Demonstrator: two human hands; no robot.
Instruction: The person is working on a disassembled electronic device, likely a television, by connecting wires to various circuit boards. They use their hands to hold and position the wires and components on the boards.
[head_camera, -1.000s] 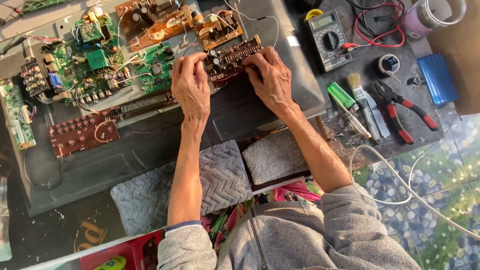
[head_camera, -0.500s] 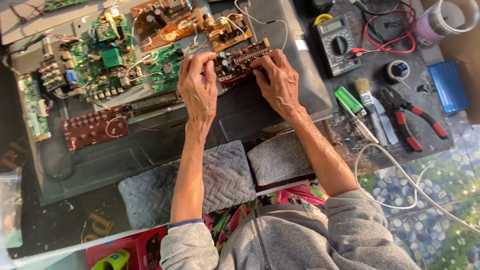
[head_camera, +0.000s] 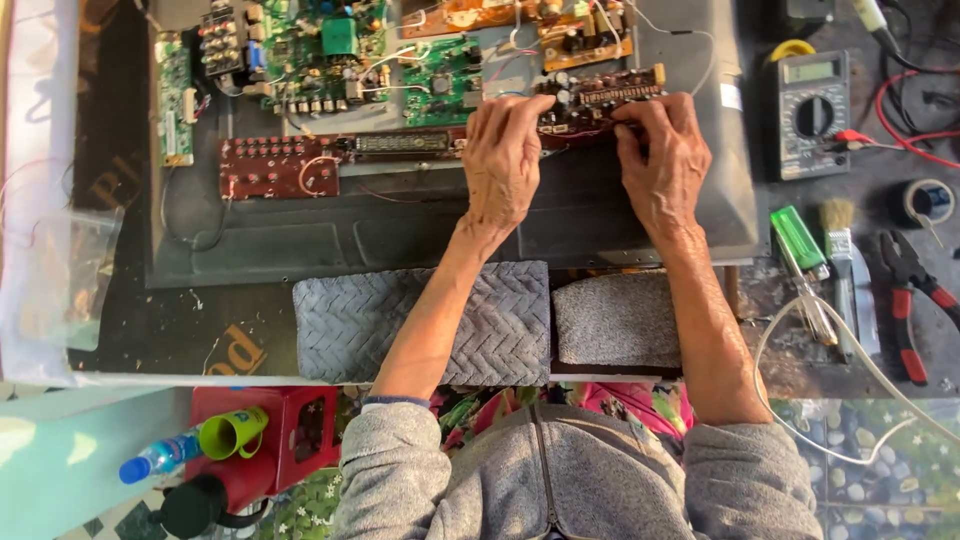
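Brown circuit board (head_camera: 600, 98) between hands; left hand (head_camera: 503, 160), right hand (head_camera: 662, 160) grip pinching its ends.

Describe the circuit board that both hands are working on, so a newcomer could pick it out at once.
Start at the big dark grey panel covered with circuit boards. Near its upper right, the left hand and right hand pinch the two ends of a small dark brown circuit board. Unlike the green boards to its left and the long red board, it is narrow, dark and held at both ends.
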